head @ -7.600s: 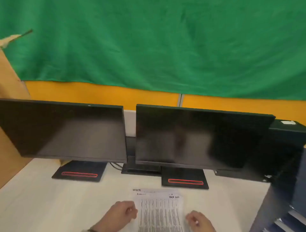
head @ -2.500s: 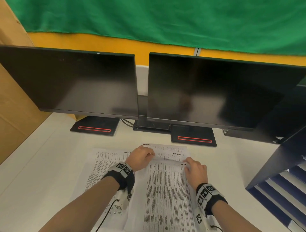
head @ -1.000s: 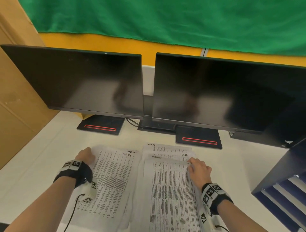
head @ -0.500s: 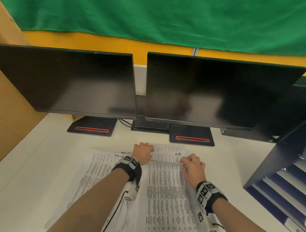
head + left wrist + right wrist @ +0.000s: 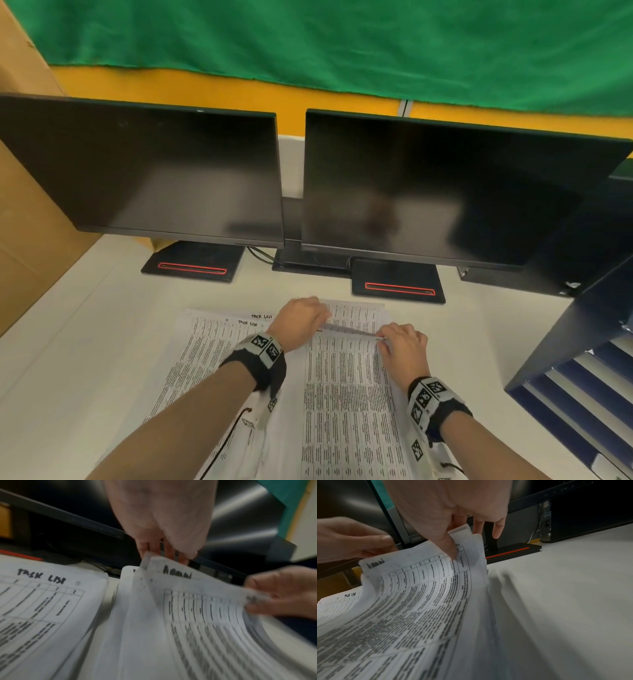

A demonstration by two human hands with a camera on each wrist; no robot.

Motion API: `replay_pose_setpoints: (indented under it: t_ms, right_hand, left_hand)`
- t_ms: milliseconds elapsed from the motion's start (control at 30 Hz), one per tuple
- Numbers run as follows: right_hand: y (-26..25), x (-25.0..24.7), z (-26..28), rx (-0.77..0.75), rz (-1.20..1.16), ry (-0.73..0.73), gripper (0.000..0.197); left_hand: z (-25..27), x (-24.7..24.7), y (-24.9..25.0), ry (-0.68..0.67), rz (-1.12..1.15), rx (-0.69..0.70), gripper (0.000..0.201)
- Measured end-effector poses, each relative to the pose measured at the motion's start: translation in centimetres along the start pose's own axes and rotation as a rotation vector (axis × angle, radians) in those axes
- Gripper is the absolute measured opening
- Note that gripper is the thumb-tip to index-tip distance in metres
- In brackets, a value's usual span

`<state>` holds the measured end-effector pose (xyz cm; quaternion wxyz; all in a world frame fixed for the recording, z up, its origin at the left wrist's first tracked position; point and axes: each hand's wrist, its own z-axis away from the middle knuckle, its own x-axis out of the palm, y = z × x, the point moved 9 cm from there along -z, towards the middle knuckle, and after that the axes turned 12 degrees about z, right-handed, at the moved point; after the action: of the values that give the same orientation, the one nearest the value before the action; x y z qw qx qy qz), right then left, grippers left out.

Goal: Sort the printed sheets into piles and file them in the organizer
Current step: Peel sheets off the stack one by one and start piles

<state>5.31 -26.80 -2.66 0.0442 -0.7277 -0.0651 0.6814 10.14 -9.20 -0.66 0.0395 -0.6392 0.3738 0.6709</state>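
Printed sheets lie on the white desk in front of me. A pile headed "TASK LIST" [image 5: 219,349] [image 5: 42,601] lies on the left. Beside it on the right is the main stack [image 5: 346,404]. Its top sheet [image 5: 197,601] [image 5: 423,577], headed "ADMIN", is lifted and curled at the far edge. My left hand [image 5: 303,320] [image 5: 164,547] pinches its far left corner. My right hand [image 5: 399,344] [image 5: 453,536] pinches its far right corner, thumb on the print. The dark blue organizer [image 5: 589,359] stands at the right edge.
Two dark monitors [image 5: 144,171] [image 5: 445,192] stand behind the papers on bases with red stripes [image 5: 191,269] [image 5: 399,287]. A cardboard panel [image 5: 24,212] borders the desk at left. Bare white desk [image 5: 68,342] lies left of the piles and between stack and organizer [image 5: 565,595].
My left hand went from the far left of the task-list pile back to the main stack. Both hands now lift the top sheet's far edge a little higher.
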Motion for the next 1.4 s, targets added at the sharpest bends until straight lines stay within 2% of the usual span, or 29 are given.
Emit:
replay_pose_setpoints:
  t_ms: [33,100,167,267,333,400,467,533,600,800,900,967,1100,1200,1267,1400]
  right_hand:
    - [-0.1,0.0,0.0,-0.005,0.0,-0.002,0.013]
    - [-0.4,-0.1,-0.1,-0.017,0.0,-0.003,0.014]
    - [-0.7,-0.2,-0.1,-0.024,-0.015,0.002,0.015]
    - [-1.1,-0.5,-0.2,-0.037,-0.031,0.007,0.02]
    - [-1.1,-0.9,-0.2,-0.022,-0.058,0.014,0.023]
    - [-1.1,-1.2,0.0,0.009,-0.106,0.009,0.025]
    - [-1.3,-1.2,0.1,0.021,-0.126,-0.005,0.04]
    - [-1.5,-1.2,0.0,0.011,-0.095,0.004,0.059]
    - [-1.4,-0.9,-0.1,0.006,-0.022,-0.001,0.068]
    - [-0.8,-0.2,0.3,0.01,0.15,-0.045,0.052]
    - [-0.5,0.0,0.5,0.016,0.204,-0.039,0.035]
    - [-0.2,-0.2,0.6,0.027,0.223,0.02,0.031]
    - [-0.4,-1.0,0.7,0.001,0.287,0.135,0.034]
    - [-0.7,-1.0,0.7,-0.026,0.307,0.156,0.038]
    - [-0.8,-0.6,0.6,-0.05,0.303,0.135,0.038]
    - [-0.9,-0.4,0.5,-0.083,0.257,0.119,0.034]
  left_hand:
    - [-0.3,-0.6,-1.1,0.043,0.045,-0.089,0.016]
    - [-0.3,-1.4,-3.9,0.127,0.114,-0.287,0.033]
    - [-0.2,-1.4,-5.6,0.098,0.056,-0.38,0.038]
    - [-0.3,-1.9,-4.9,0.058,-0.168,-0.283,0.02]
    - [-0.3,-1.9,-4.0,0.062,-0.237,-0.188,0.016]
    - [-0.1,-1.4,-3.9,0.043,-0.13,-0.15,0.012]
    - [0.4,-0.3,-4.2,-0.039,0.076,-0.18,0.011]
    - [0.7,0.5,-4.2,-0.094,0.218,-0.181,0.018]
    - [0.8,1.0,-3.5,-0.134,0.295,-0.172,0.025]
    - [0.7,2.0,-2.1,-0.261,0.41,-0.205,0.029]
    - [0.3,1.6,-2.9,-0.193,0.467,-0.319,0.029]
    - [-0.1,1.1,-4.0,-0.125,0.39,-0.385,0.029]
    - [0.1,2.6,-5.8,-0.198,0.251,-0.509,0.035]
    - [0.2,3.2,-5.8,-0.208,0.206,-0.497,0.034]
    - [0.0,2.5,-5.5,-0.144,0.165,-0.471,0.029]
    - [-0.3,0.7,-3.7,-0.04,0.171,-0.301,0.018]
